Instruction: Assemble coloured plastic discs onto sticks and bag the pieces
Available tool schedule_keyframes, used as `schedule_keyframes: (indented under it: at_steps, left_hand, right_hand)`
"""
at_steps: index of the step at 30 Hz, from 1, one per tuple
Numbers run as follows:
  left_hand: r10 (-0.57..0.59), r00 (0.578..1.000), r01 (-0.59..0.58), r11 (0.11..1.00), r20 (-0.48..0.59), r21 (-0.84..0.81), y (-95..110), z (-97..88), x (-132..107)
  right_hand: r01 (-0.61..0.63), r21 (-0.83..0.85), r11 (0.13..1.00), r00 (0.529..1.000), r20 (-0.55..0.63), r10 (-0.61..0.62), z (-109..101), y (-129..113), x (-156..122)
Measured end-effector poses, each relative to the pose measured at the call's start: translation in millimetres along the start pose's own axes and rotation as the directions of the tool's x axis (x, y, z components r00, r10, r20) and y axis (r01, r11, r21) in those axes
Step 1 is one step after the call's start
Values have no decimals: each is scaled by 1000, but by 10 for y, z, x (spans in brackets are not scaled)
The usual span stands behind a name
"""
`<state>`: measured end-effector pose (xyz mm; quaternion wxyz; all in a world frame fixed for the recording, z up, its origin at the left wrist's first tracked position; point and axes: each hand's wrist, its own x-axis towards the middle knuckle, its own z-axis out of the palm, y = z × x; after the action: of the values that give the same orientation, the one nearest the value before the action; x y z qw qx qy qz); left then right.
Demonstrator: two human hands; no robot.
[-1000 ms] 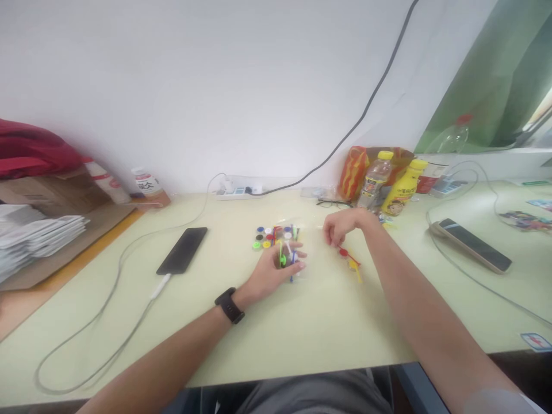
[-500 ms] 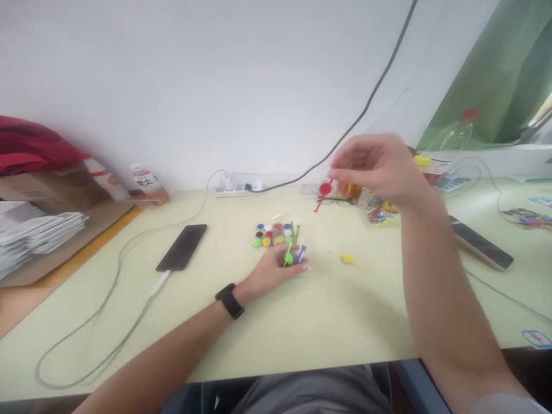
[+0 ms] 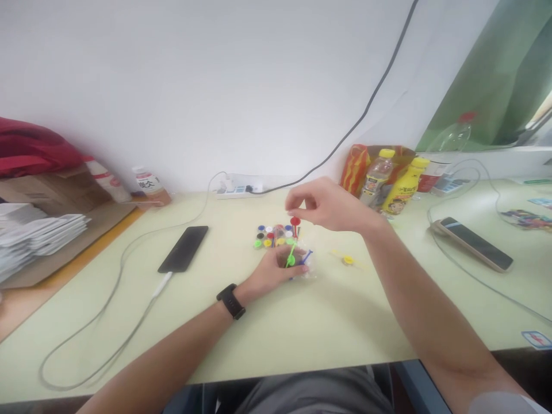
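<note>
My right hand hovers above the desk, pinching a red disc-headed pin that hangs down over a cluster of small coloured round pieces. My left hand, with a black watch on its wrist, rests on the desk and grips a clear plastic bag that holds green and blue pins. A yellow pin lies loose on the pale green desk, to the right of the bag.
A black phone on a white cable lies at the left, another phone at the right. Yellow bottles and a snack bag stand by the wall near a power strip. Stacked papers and boxes fill the far left.
My right hand picked the red pin up from beside the yellow one, lifted it high to the right, then brought it down and left over the coloured pieces. My left hand stayed on the bag.
</note>
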<state>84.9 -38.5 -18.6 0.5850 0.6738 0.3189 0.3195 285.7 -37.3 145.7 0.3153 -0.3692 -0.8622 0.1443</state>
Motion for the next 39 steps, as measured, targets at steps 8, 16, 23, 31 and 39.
schedule_keyframes:
  at_steps: [8,16,23,31,39]
  left_hand:
    - [82,996,-83,996,-15,-19,-34,23,-4]
    - [96,992,-96,995,-83,7,-11,36,-12]
    - [89,972,-87,996,-218,17,50,43,22]
    - [161,928,-126,984,-335,124,79,40,0]
    - [145,976,-107,969,-163,224,77,26,-18]
  right_hand:
    - [32,38,999,971,-237,-22,-93,-142,-56]
    - [2,-26,1000,1000,-13,-2,27,-138,-25]
    - [-148,172,974,973,200,113,263,-51,86]
    - [-183,177,967,966,216,144,-31,-99,0]
    - [-297,331,896,951,187,247,-468,375,-188]
